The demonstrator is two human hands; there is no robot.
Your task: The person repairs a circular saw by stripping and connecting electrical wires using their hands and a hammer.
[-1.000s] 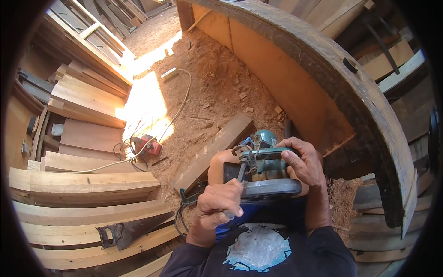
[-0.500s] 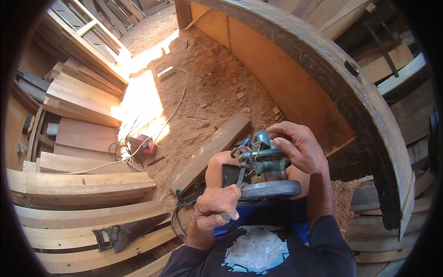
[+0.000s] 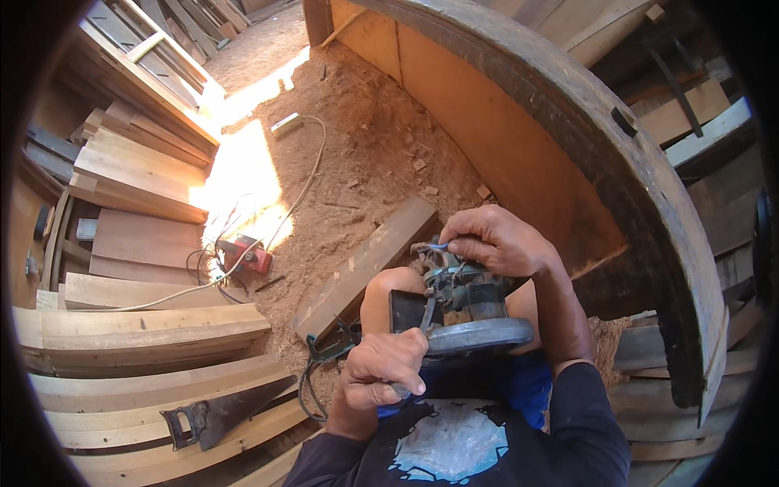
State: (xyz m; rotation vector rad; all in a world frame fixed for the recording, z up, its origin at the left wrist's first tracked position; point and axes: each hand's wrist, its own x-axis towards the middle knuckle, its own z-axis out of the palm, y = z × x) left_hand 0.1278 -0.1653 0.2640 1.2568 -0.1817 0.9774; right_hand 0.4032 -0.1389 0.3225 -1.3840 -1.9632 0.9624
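Across my lap lies a teal power tool (image 3: 475, 299) with a rounded grey base, perhaps a router, its wires showing at the upper left side. My left hand (image 3: 384, 363) is closed round a slim hand tool with a flat metal blade (image 3: 428, 313). Its tip reaches the power tool's left side; whether it is a chisel or a screwdriver I cannot tell. Over the top of the power tool, my right hand (image 3: 499, 240) pinches at a blue wire (image 3: 439, 246). The palm side of that hand is hidden.
A wooden beam (image 3: 369, 264) lies on the shaving-strewn floor beside my knee. At left are stacked planks (image 3: 146, 329) with a handsaw (image 3: 227, 412) on top. A red power tool (image 3: 251, 254) and a pale cable (image 3: 304, 195) lie farther off. A large curved wooden piece (image 3: 560, 89) arcs along the right.
My right hand has moved left across the top of the power tool, and its fingers have closed at the blue wire. My left hand keeps its hold on the flat-bladed tool.
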